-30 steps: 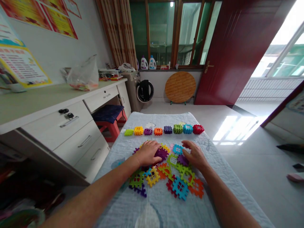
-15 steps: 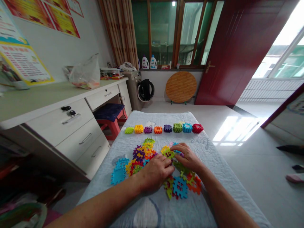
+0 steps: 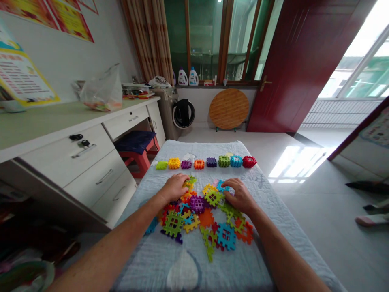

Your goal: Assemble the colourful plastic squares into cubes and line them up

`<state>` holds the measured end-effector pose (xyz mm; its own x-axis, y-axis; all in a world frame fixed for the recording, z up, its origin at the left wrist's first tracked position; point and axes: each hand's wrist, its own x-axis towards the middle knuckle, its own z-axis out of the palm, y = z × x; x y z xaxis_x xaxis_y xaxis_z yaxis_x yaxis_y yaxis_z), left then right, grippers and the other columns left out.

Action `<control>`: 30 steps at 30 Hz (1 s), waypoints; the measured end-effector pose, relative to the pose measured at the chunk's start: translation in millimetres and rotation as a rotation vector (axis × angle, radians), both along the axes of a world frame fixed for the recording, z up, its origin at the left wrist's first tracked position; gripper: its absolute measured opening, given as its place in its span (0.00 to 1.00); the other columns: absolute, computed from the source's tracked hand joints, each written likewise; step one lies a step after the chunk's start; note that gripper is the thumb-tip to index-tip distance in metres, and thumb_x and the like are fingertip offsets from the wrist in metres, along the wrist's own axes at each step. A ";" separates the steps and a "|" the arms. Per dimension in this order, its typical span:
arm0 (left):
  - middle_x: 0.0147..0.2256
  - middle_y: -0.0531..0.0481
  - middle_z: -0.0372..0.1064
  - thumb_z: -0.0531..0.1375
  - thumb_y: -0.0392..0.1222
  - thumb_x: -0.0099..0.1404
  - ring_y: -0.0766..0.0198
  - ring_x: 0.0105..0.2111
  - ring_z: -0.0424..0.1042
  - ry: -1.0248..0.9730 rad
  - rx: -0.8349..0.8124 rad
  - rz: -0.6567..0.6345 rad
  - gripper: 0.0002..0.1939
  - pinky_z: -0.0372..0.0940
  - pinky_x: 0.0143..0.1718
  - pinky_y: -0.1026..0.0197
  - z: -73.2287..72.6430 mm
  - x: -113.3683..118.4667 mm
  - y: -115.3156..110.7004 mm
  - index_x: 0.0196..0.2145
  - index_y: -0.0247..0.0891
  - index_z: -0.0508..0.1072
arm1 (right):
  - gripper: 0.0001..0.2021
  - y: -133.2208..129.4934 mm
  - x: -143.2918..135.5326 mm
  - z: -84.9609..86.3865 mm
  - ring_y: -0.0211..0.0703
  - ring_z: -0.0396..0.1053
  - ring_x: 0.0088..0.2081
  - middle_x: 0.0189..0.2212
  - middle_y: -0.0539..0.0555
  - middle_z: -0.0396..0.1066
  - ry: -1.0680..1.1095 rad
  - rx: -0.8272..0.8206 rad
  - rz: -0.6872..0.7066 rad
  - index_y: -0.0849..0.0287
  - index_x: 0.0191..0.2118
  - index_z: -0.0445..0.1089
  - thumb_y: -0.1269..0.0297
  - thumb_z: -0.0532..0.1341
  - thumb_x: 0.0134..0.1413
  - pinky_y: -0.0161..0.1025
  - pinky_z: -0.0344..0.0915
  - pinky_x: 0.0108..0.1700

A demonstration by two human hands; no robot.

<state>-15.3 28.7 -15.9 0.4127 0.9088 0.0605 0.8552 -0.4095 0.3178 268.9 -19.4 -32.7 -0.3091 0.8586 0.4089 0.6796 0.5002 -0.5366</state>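
Note:
Colourful interlocking plastic pieces lie in a loose pile on a cloth-covered table (image 3: pixel 152 267). My left hand (image 3: pixel 175 187) rests at the pile's upper left, its closed fingers touching yellow and green pieces (image 3: pixel 191 181); what it may grip is hidden. At the upper right, my right hand (image 3: pixel 238 194) has its fingers apart over a blue piece (image 3: pixel 222 186), beside a green window piece (image 3: pixel 213 197). A purple piece (image 3: pixel 197 204) lies between the hands. Nearer me are a green square (image 3: pixel 173 224) and a blue square (image 3: pixel 226 236).
Behind the pile runs a row of small single-colour stacks, from light green (image 3: pixel 162 165) to red (image 3: pixel 249 162). A desk (image 3: pixel 54 121) with a plastic bag (image 3: pixel 103 91) stands at the left, with a stool (image 3: pixel 136 148) beside it.
My left hand has moved away and to the left from the middle of the pile, uncovering the purple piece and others. My right hand has stayed near the same pieces. The view has shifted slightly.

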 end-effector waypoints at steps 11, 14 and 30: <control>0.36 0.50 0.64 0.58 0.33 0.57 0.62 0.39 0.67 -0.296 0.197 -0.092 0.09 0.62 0.43 0.60 18.4 5.9 -17.7 0.37 0.40 0.70 | 0.26 -12.5 -15.7 5.3 0.53 0.61 0.49 0.46 0.55 0.70 -0.155 -0.113 0.146 0.53 0.53 0.67 0.57 0.66 0.46 0.52 0.56 0.52; 0.35 0.51 0.63 0.59 0.35 0.58 0.61 0.38 0.66 -0.280 0.261 -0.049 0.06 0.62 0.41 0.60 14.7 12.3 -23.7 0.35 0.40 0.67 | 0.14 -10.6 -18.6 5.2 0.49 0.63 0.46 0.41 0.53 0.73 -0.167 -0.101 0.182 0.52 0.45 0.72 0.61 0.64 0.50 0.49 0.56 0.51; 0.45 0.46 0.69 0.52 0.35 0.56 0.58 0.47 0.68 -0.169 0.025 0.060 0.17 0.61 0.52 0.57 30.5 -54.4 -42.8 0.43 0.37 0.71 | 0.08 -8.3 -17.2 10.1 0.46 0.67 0.40 0.35 0.54 0.73 0.025 0.041 0.024 0.57 0.37 0.70 0.60 0.62 0.53 0.43 0.62 0.45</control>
<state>-69.7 -14.1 14.6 0.3395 0.9290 0.1476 0.8135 -0.3687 0.4497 251.7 -27.7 -22.6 -0.3191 0.8335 0.4510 0.6536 0.5381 -0.5321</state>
